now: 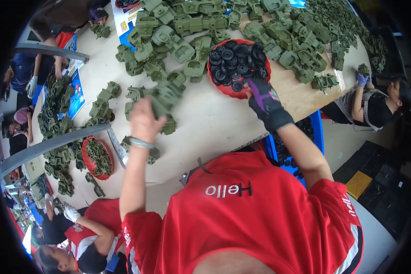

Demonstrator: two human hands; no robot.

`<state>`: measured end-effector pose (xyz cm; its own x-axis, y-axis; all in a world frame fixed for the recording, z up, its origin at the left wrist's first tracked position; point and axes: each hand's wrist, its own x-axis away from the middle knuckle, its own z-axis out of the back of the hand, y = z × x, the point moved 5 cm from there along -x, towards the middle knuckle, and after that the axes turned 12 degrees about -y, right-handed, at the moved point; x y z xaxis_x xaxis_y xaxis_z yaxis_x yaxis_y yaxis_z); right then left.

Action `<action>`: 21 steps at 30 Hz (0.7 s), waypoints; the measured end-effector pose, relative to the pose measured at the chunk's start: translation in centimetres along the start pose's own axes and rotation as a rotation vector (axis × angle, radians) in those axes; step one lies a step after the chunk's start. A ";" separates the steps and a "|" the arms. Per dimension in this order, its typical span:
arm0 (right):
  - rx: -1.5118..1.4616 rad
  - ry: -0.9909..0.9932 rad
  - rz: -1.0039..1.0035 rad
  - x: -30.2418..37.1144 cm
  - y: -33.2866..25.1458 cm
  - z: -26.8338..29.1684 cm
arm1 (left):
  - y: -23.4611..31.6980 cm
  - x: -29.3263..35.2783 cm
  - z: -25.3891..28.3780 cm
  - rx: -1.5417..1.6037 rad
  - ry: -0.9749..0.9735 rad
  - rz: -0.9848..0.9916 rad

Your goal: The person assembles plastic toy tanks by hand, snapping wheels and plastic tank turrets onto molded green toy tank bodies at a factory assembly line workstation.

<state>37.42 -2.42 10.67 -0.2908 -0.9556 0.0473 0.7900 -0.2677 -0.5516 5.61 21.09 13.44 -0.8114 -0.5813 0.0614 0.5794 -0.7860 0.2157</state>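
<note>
My left hand [145, 122], bare with a pale green bangle [142, 143] at the wrist, is smeared by motion over the table. Just beside its fingers is a blurred green toy vehicle body [167, 97]; whether the hand grips it cannot be made out. My right hand [268, 107] wears a black and purple glove with bare fingertips. Its fingers are drawn together at the near rim of a red scalloped bowl [210, 73] full of black toy wheels [235, 61]. Anything between those fingertips is too small or hidden.
Green vehicle bodies [178, 43] heap across the far table [205, 118]. On the left are a metal rail [55, 146] and a red bowl of small green parts [97, 157]. A blue crate [317, 137] of wheels stands below the right edge. Other people work at left and right.
</note>
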 end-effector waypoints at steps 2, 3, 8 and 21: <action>0.083 -0.072 -0.011 -1.0 -0.8 -0.1 | 6.1 1.7 -1.8 0.039 -0.214 0.027; 0.073 -0.080 -0.007 -1.8 -1.1 -0.4 | 7.8 2.3 -4.0 0.014 -0.252 0.013; 0.032 -0.153 0.033 -8.0 -0.7 -2.1 | 12.2 3.5 -11.9 0.153 -0.253 0.029; -0.020 -0.222 0.095 -7.7 -2.0 -2.8 | 10.4 4.0 -13.9 0.385 -0.452 0.248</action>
<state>36.62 5.83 9.10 -0.0882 -0.9805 0.1756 0.7966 -0.1752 -0.5785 9.43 7.68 2.34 -0.6578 -0.5242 0.5409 0.7532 -0.4590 0.4711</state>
